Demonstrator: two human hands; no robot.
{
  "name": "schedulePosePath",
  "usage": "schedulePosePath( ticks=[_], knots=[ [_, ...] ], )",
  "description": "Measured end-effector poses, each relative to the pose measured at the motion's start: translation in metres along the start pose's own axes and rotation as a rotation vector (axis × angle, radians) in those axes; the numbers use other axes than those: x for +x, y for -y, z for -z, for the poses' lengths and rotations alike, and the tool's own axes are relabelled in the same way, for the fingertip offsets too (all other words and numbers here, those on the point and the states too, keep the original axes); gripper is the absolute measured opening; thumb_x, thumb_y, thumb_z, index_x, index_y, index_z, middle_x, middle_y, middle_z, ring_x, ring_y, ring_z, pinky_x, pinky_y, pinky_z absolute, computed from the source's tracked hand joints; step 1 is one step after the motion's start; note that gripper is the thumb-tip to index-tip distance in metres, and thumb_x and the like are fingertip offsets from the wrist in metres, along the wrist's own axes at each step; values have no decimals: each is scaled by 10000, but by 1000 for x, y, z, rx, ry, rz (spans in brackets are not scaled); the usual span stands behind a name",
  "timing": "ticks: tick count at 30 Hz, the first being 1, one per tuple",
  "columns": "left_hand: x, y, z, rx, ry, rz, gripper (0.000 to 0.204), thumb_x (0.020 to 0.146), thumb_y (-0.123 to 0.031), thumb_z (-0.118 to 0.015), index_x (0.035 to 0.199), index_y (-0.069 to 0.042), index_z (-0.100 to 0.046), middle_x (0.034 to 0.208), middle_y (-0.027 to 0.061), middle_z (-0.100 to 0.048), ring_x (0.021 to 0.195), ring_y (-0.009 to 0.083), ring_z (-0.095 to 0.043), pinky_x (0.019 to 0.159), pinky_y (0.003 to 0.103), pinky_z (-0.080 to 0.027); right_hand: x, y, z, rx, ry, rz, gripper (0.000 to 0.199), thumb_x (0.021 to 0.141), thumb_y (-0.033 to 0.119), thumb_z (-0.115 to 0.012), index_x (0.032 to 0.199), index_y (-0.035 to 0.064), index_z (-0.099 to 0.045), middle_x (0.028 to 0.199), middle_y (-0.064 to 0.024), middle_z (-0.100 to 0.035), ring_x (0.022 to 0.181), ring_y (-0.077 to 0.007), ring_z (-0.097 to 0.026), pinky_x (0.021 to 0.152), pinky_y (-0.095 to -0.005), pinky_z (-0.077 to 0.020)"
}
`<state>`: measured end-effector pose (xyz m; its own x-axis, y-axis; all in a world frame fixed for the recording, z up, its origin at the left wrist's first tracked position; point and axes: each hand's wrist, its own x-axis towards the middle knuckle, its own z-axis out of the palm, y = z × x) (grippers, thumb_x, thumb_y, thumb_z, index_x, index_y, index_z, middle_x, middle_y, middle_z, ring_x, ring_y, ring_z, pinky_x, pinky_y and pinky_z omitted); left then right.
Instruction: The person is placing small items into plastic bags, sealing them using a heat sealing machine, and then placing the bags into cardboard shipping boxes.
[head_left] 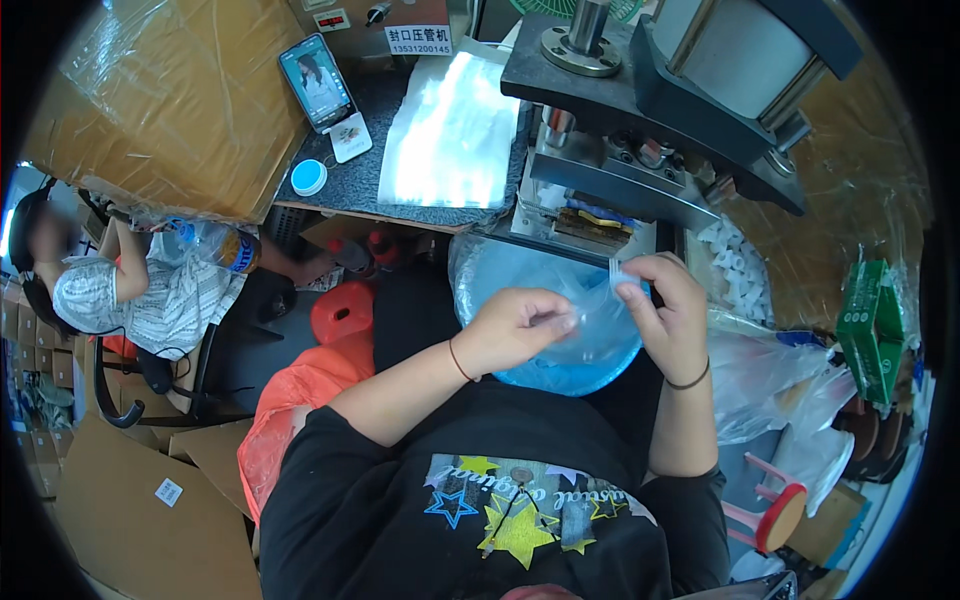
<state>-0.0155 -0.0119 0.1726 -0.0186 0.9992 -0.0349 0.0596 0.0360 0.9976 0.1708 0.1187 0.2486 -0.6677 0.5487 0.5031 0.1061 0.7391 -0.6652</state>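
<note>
My left hand (522, 328) is over the blue basin (570, 380), its thumb and fingertips pinched together. What they hold, if anything, is too clear and small to make out. My right hand (668, 308) is closed at the basin's right side, thumb and forefinger gripping a small whitish ribbed plastic piece (615, 271). Clear plastic (500, 275) lines or fills the basin, and see-through shapes between my hands blend into it. Just beyond my right hand stands the press (625, 180), with wooden and coloured layers under its upper block.
White plastic sheets (450, 140), a phone (318, 85) on a stand and a blue-lidded round tub (309, 178) lie on the worktop. White plastic parts (738, 270) are heaped right of the press. A seated person (130, 275) is at left, near a large carton (180, 120).
</note>
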Motion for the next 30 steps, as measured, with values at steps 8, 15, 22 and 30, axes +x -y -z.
schedulePosePath(
  ticks=[8, 15, 22, 30],
  knots=[
    [-1, 17, -32, -631, 352, 362, 270, 1006, -202, -607, 1182, 1, -632, 1092, 118, -714, 937, 177, -700, 845, 299, -547, -12, -17, 33, -42, 381, -90, 234, 1000, 202, -518, 1047, 1, -629, 954, -157, -630, 858, -308, -615, 769, -380, -485],
    [36, 22, 1, -574, 139, 403, 286, 930, -142, -687, 1188, -28, -643, 1145, 120, -700, 956, 205, -716, 804, 323, -582, -18, -104, 68, -906, 102, -384, 219, 901, 108, -607, 1112, 65, -642, 1058, -185, -622, 968, -403, -624, 819, -446, -508],
    [61, 15, 25, -722, 55, 370, 282, 900, 5, -617, 1181, -15, -625, 1103, 129, -700, 1001, 264, -705, 874, 377, -563, -29, -137, 62, -678, 57, -397, 175, 848, 63, -630, 1019, 27, -611, 1022, -198, -600, 938, -419, -614, 820, -447, -501],
    [46, 16, 103, 1140, -759, -377, 753, 837, -340, -766, 1404, -8, -398, 1389, 277, -447, 1274, 415, -473, 1055, 519, -384, -48, -143, 67, -634, -106, -265, 240, 847, 19, -640, 1086, 5, -620, 1059, -204, -626, 975, -405, -609, 854, -442, -491]
  ],
)
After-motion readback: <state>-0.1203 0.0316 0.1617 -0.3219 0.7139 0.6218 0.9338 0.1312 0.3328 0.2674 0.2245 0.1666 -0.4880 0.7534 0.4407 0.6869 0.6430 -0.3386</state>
